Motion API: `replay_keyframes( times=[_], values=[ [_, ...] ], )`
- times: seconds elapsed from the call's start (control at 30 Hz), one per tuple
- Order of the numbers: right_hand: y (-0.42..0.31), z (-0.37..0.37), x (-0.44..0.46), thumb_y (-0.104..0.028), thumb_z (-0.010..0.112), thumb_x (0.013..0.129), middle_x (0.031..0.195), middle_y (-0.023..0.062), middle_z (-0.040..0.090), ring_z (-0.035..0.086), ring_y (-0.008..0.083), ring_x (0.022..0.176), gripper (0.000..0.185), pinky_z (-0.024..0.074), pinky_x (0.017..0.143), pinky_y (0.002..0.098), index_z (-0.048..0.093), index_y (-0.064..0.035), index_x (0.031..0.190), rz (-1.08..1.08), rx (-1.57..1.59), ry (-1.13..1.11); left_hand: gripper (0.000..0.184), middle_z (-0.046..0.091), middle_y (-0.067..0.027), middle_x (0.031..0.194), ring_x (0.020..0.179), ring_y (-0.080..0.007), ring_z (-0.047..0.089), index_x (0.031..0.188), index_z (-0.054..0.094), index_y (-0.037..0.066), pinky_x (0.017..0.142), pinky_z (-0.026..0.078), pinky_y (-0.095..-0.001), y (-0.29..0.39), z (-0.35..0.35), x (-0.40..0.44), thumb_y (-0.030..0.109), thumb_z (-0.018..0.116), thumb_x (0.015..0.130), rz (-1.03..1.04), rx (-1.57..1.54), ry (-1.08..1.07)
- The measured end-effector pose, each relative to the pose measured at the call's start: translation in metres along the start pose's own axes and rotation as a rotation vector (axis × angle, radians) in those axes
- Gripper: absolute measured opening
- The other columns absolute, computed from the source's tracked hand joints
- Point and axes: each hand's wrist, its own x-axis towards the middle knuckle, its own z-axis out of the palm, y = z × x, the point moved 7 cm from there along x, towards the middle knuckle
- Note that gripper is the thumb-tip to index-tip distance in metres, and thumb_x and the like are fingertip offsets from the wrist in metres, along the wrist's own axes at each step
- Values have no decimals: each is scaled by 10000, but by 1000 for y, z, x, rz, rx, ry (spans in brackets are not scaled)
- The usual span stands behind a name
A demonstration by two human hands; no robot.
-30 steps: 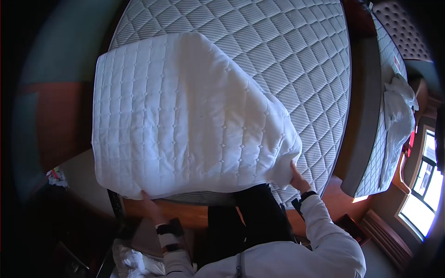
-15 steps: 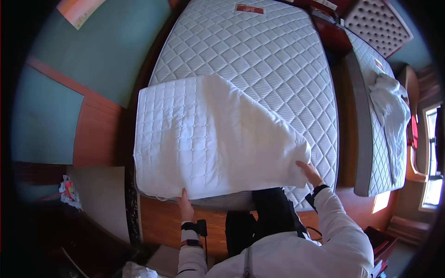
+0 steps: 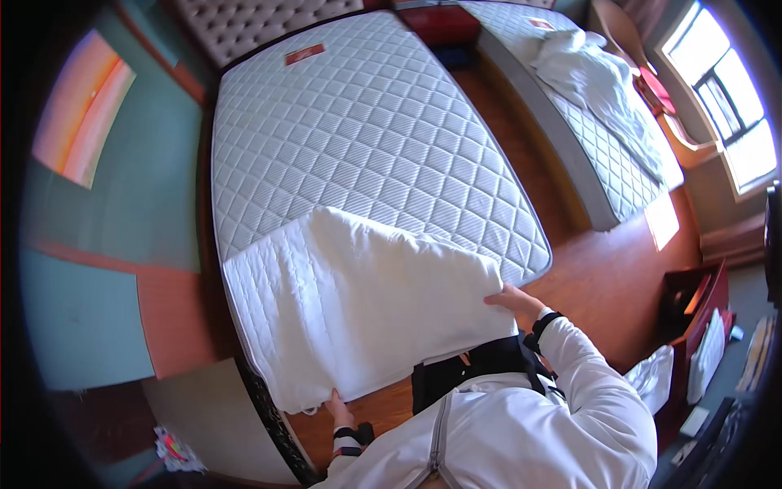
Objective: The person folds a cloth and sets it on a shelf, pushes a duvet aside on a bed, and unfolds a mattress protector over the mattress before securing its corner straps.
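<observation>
A white quilted mattress pad lies folded and bunched over the foot end of a bare mattress with a diamond-stitched top. Its near edge comes out past the foot of the bed towards my body. My left hand is closed on that near edge, low down, with some fingers hidden beneath the cloth. Thumb over the top, my right hand grips the pad's right corner near the mattress's front right corner. Between the two hands the cloth stretches fairly smooth, with soft creases towards the left.
A second mattress to the right carries a crumpled white sheet. Wooden floor runs between and before the beds. A dark desk stands at right, a tufted headboard at the far end, a wall panel at left.
My view has swung upward and to the right, bringing in the headboard and more of the window. Both hands keep hold of the pad, which now hangs farther past the bed's foot.
</observation>
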Motion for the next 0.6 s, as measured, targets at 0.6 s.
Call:
replay_keyframes(
  times=[0.6],
  values=[
    [0,-269,-232,-228,674,815,920,89,678,665,169,760,373,543,699,317,622,32,1077,-364,613,405,570,531,-210,1230,1059,-283,563,1273,428,-60,926,458,-383,170,212,-280,314,621,889,744,-204,52]
  ],
)
